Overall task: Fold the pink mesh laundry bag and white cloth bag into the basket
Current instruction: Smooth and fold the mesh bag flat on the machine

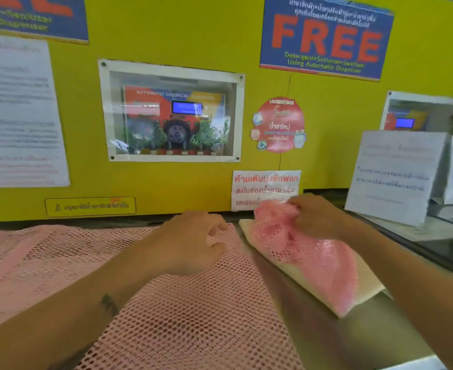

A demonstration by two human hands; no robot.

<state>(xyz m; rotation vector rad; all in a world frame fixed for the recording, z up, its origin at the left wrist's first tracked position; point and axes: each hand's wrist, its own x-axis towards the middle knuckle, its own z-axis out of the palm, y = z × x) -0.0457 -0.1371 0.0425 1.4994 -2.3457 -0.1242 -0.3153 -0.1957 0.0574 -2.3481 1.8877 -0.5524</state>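
1. A large pale pink open-weave mesh laundry bag [182, 303] lies spread flat on the grey metal worktop [353, 340], filling its left and middle.
2. The left hand [190, 241] hovers over the bag's far edge, fingers loosely curled and apart, gripping nothing.
3. The right hand [318, 214] is clamped on the bunched end of a smaller, brighter pink mesh piece [310, 260], which lies on a folded flat white cloth bag [366, 287] at the right.
4. On the yellow wall behind, a blue sign [326, 36] reads "FREE" in red, then "Detergent+Softener+Sanitizer Using Automatic Dispenser".
5. A recessed window [172, 113] shows "AUTOMATIC CHEMICAL".
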